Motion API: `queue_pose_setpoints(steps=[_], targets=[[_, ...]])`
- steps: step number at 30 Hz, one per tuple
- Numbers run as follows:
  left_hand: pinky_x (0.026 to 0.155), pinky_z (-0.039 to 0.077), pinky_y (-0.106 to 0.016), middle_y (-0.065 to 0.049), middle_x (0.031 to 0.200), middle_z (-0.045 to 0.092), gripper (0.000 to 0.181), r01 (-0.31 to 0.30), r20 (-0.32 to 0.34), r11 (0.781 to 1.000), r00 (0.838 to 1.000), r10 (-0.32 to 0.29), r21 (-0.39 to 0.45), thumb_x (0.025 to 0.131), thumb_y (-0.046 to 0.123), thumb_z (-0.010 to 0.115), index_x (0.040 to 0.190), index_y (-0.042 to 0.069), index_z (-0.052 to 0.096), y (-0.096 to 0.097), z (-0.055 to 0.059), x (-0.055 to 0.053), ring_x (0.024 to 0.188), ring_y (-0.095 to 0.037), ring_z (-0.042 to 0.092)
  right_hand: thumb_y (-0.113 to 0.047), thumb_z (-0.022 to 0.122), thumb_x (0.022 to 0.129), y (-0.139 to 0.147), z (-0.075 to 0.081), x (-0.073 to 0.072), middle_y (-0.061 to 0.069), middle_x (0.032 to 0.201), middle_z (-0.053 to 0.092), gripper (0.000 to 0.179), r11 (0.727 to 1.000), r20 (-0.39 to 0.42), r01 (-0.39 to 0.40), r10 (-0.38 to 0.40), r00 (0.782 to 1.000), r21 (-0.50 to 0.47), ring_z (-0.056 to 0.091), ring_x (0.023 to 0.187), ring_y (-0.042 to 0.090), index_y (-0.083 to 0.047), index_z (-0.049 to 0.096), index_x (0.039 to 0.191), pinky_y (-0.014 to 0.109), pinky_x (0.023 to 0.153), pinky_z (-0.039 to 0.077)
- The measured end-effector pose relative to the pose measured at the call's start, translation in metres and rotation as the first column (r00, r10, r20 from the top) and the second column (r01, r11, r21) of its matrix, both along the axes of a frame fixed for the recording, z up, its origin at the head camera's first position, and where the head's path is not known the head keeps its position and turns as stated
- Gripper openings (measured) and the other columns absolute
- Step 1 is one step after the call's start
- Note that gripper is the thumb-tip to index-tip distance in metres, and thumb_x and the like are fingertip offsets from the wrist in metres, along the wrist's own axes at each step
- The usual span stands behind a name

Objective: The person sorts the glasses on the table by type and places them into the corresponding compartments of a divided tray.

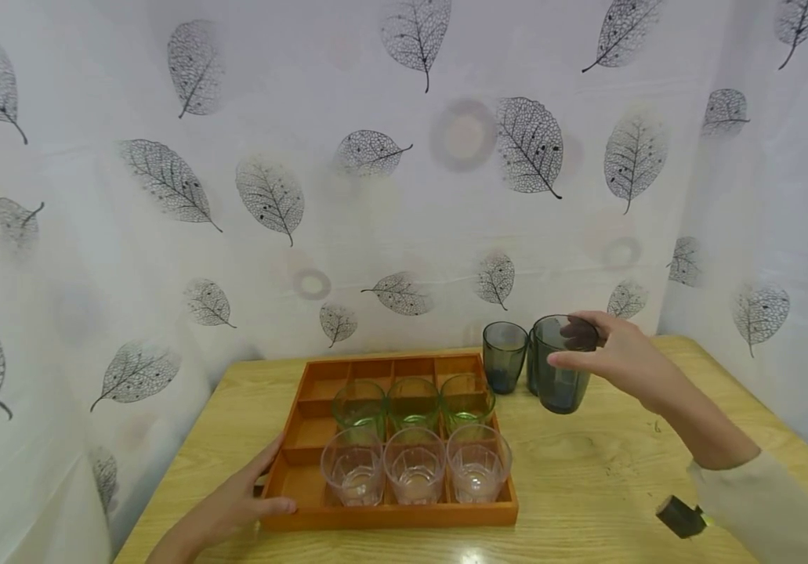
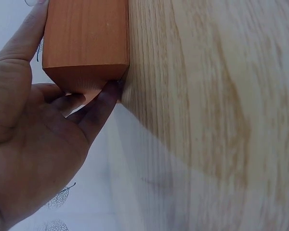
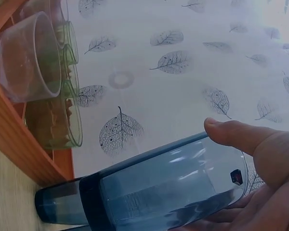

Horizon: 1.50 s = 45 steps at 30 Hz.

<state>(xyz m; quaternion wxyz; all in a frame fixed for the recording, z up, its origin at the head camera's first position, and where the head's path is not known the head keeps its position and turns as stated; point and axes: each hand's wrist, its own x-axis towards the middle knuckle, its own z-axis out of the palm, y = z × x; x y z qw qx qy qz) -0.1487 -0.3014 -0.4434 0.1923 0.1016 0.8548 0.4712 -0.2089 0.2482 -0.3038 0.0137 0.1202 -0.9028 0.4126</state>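
My right hand holds a dark blue-grey glass near its rim, with the thumb on one side and the fingers on the other. This glass tilts slightly, right of the tray. Another dark glass stands by the tray's back right corner, and a further one is mostly hidden behind the held glass. My left hand grips the orange-brown wooden tray at its front left, thumb over the edge and fingers against the side. Three clear glasses fill the tray's front row, with three green glasses behind them.
Dividers split the tray into compartments; bare ones show along its left side and back row. The tray rests on a light wood table. A white curtain with leaf prints hangs behind and at both sides. A small black object is by the right sleeve.
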Motion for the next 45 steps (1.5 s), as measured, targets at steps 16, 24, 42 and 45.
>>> queue_pose_setpoints(steps=[16, 24, 42, 45], targets=[[0.108, 0.042, -0.060, -0.036, 0.166, 0.005, 0.104, -0.008, -0.016, 1.000, 1.000, 0.008, -0.009, 0.098, 0.030, 0.074, 0.165, 0.001, 0.001, 0.004, 0.001, -0.002, 0.145, -0.058, 0.023, -0.037, 0.081, 0.090, -0.058, 0.012, -0.042, 0.024, 0.143, 0.054, 0.092, 0.990, 0.053, -0.074, 0.081, 0.995, -0.118, 0.054, 0.130, 0.039, 0.006, 0.034, 0.156, 0.054, 0.104, 0.048], [0.108, 0.041, -0.062, -0.036, 0.165, 0.005, 0.103, -0.020, -0.007, 0.999, 1.000, 0.020, -0.035, 0.098, 0.031, 0.074, 0.165, 0.000, 0.002, 0.004, 0.001, 0.000, 0.145, -0.059, 0.022, -0.037, 0.081, 0.090, -0.095, 0.007, -0.066, 0.023, 0.146, 0.052, 0.090, 0.986, 0.057, -0.074, 0.083, 0.995, -0.147, 0.052, 0.132, 0.039, 0.002, 0.035, 0.158, 0.054, 0.105, 0.047], [0.106, 0.043, -0.060, -0.037, 0.165, 0.005, 0.104, -0.007, 0.007, 1.000, 1.000, 0.007, -0.021, 0.098, 0.029, 0.074, 0.165, 0.002, -0.001, -0.001, 0.000, 0.000, 0.144, -0.059, 0.025, -0.034, 0.084, 0.089, -0.205, -0.013, -0.102, 0.020, 0.151, 0.048, 0.090, 0.967, 0.068, -0.133, 0.151, 0.986, -0.218, 0.048, 0.138, 0.035, 0.003, 0.038, 0.156, 0.051, 0.107, 0.046], [0.107, 0.041, -0.061, -0.036, 0.165, 0.005, 0.103, -0.004, 0.004, 1.000, 1.000, 0.004, -0.020, 0.099, 0.029, 0.073, 0.166, 0.003, -0.001, -0.001, 0.001, 0.000, 0.145, -0.059, 0.022, -0.035, 0.083, 0.088, -0.219, -0.016, -0.104, 0.020, 0.153, 0.046, 0.090, 0.968, 0.079, -0.143, 0.162, 0.984, -0.206, 0.048, 0.138, 0.035, 0.004, 0.038, 0.156, 0.050, 0.107, 0.046]])
